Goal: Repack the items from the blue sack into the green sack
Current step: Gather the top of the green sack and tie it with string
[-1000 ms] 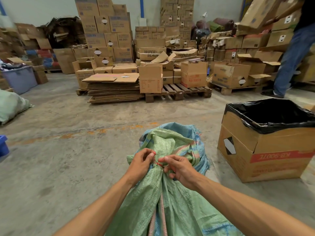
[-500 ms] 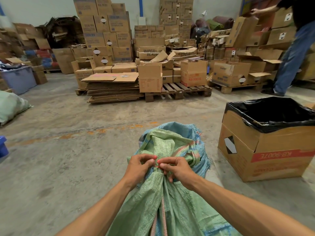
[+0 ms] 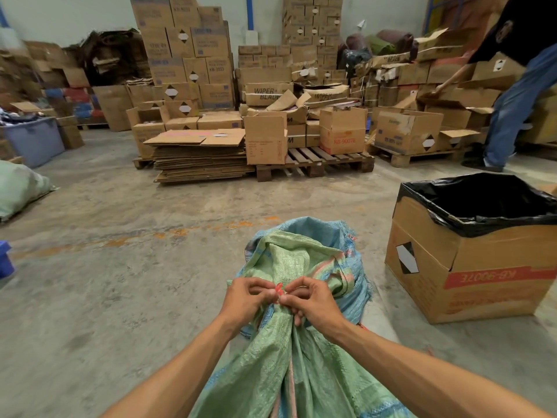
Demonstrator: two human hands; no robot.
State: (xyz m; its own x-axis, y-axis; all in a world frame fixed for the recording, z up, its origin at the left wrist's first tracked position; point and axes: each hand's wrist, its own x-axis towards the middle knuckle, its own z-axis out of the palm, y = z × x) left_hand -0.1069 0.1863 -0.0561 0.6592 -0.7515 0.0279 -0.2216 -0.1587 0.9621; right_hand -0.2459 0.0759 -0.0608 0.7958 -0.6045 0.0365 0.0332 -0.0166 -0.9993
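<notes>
A: Where is the green sack (image 3: pixel 289 366)?

B: On the concrete floor (image 3: pixel 120 282), right in front of the person, between the two forearms. Its neck is bunched together and its mouth flares out beyond the hands.

A: And the blue sack (image 3: pixel 352 285)?

B: Touching the green one. Blue woven cloth shows behind and to the right of the green mouth, wrapping round it. Whether one sits inside the other I cannot tell.

A: What are the hands doing?

B: Both meet at the neck of the green sack. The left hand (image 3: pixel 245 300) has its fingers curled and pinches a red tie (image 3: pixel 279 287) at the gather. The right hand (image 3: pixel 310 300) is curled the same way, thumb and forefinger on the same tie, lower fingers against the green cloth. The fingertips of the two hands nearly touch.

A: How does the tie look?

B: Only a small red loop shows between the fingertips; the rest is hidden.

A: What stands nearby?

B: A box (image 3: pixel 470 267) to the right, lined with a black bag (image 3: pixel 482 203), open at the top. It stands near the sacks but apart from them.

A: Further back?

B: Pallets (image 3: pixel 316 164) with flattened cardboard (image 3: pixel 199 158) and stacked cartons. At far right another person (image 3: pixel 518 95) in jeans bends over the cartons. At the left edge lies another pale green sack (image 3: pixel 18 188), with a grey tub (image 3: pixel 36 140) behind it.
</notes>
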